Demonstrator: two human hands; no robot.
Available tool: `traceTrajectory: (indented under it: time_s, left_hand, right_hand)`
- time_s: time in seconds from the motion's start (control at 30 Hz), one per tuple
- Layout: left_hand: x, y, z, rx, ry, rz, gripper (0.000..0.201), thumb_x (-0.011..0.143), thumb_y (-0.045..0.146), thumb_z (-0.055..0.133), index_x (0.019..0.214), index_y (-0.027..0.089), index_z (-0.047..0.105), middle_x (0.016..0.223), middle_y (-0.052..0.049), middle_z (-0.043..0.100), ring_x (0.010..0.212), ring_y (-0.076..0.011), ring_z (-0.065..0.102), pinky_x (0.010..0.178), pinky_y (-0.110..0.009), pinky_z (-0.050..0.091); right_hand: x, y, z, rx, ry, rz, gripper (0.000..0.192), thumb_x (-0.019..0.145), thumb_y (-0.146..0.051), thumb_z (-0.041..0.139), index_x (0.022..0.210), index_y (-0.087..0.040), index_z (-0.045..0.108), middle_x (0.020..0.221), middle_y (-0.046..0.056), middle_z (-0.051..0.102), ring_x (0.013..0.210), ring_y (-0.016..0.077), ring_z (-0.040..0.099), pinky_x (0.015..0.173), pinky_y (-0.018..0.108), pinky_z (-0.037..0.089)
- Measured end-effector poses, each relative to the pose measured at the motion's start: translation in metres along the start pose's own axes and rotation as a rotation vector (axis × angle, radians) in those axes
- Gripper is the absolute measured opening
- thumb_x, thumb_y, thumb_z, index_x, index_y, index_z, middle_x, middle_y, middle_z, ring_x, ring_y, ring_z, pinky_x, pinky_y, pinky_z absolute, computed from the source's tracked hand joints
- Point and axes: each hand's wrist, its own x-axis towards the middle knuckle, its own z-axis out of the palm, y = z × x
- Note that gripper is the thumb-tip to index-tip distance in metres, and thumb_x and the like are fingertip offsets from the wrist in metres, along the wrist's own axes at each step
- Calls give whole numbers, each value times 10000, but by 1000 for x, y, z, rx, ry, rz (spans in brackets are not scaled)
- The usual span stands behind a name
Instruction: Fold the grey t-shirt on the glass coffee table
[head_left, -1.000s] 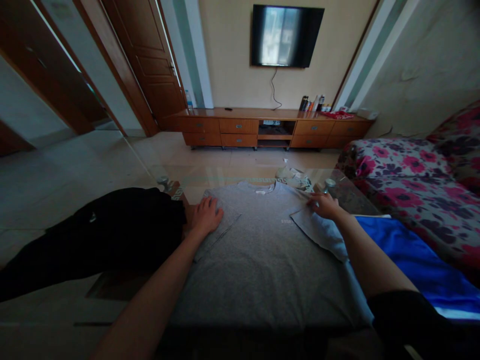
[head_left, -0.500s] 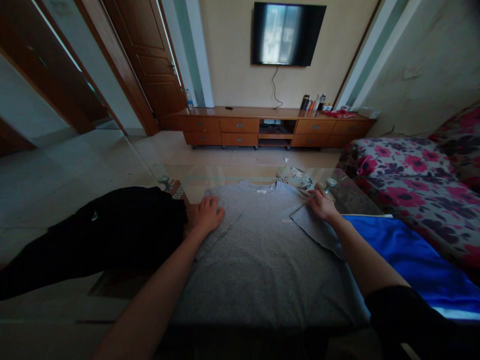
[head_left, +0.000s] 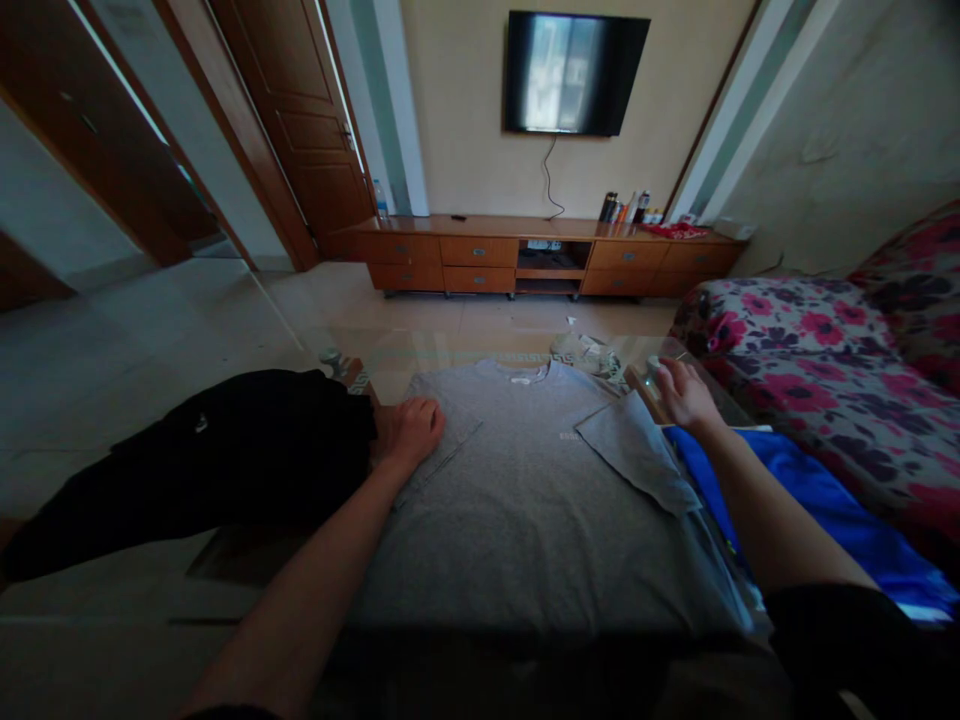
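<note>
A grey short-sleeved T-shirt (head_left: 517, 500) lies front up on a glass table, its collar pointing away from me and both sleeves folded inward over the body. At its left shoulder edge rests my left hand (head_left: 415, 432), fingers curled together on the cloth; the fingertips are partly hidden. My right hand (head_left: 684, 392) is off the shirt, above the table just beyond the right sleeve, its fingers loosely apart and holding nothing.
Black clothing (head_left: 240, 450) lies to the left, and a blue garment (head_left: 810, 500) to the right. A floral sofa (head_left: 825, 340) stands on the right. Beyond the glass table (head_left: 450, 345) are a wooden TV cabinet (head_left: 480, 250) and a wall television (head_left: 574, 75).
My right hand has let go of the T-shirt's right shoulder and moved outward to the right. My left hand stays at the left edge, its fingers now more curled.
</note>
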Motion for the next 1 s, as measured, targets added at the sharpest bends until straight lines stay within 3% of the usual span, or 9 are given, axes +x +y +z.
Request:
traceTrajectory:
  time_s: [0.07,0.13,0.27,0.37,0.43,0.53,0.67,0.83,1.0]
  left_hand:
    - [-6,2,-8,14,-64,15,379,996,352,344,1009,223,700,1019,-111,703,1045,-263,622,1007,-420,447]
    - [-11,1,-18,-3,-122,58,369,989,336,353,1041,232,703,1032,-102,710,1042,-254,631,1003,-405,459]
    - [-30,-9,-41,-100,-218,196,380,977,316,379,1214,249,669,1231,-82,682,1184,-228,600,1080,-369,434]
    - [-57,-23,-52,-109,-216,210,443,980,336,380,1352,223,592,1405,-95,592,1288,-224,549,1138,-372,396]
    - [-77,-31,-54,-77,-210,215,496,988,373,365,1407,183,551,1507,-117,507,1379,-234,478,1185,-384,341]
    - [-102,-36,-52,-38,-259,214,593,998,460,337,1496,165,470,1608,-110,389,1489,-240,345,1233,-394,255]
    - [-110,-35,-46,-16,-292,202,676,998,540,330,1570,182,371,1660,-92,283,1534,-238,253,1244,-402,215]
    - [-92,-40,-35,17,-283,198,690,1011,570,286,1593,199,322,1674,-86,232,1550,-246,199,1246,-452,172]
    - [-80,-41,-30,16,-151,241,595,1029,485,304,1526,193,452,1623,-99,367,1504,-254,317,1239,-452,187]
  right_hand:
    - [-5,-2,-21,-3,-45,-47,532,1041,-463,294,1330,-134,596,1280,168,662,1234,290,587,1064,382,440]
    - [-18,-7,-31,-14,-180,-80,444,1029,-439,357,1221,-175,658,1144,131,720,1096,275,661,971,345,486]
    - [-65,-17,-22,-31,-418,-163,345,1008,-366,428,1144,-186,689,1146,116,716,1059,236,679,975,321,492]
    - [-109,-22,-6,-71,-439,-214,445,1002,-367,430,1337,-124,595,1381,187,594,1273,263,577,1110,385,422]
    - [-137,-26,4,-129,-397,-203,584,1007,-453,402,1462,-96,484,1543,217,435,1438,308,410,1185,464,333]
    - [-163,-32,13,-172,-375,-126,700,1020,-555,285,1577,-133,337,1661,165,238,1544,313,178,1237,537,203]
    - [-165,-37,16,-165,-400,-85,760,1004,-626,253,1626,-190,234,1691,103,134,1559,292,93,1252,529,157]
    - [-145,-35,25,-159,-411,-82,801,995,-676,203,1641,-203,176,1700,80,68,1563,274,61,1262,500,105]
    - [-131,-35,33,-142,-386,-92,782,998,-671,196,1630,-211,235,1697,69,130,1562,273,98,1262,491,107]
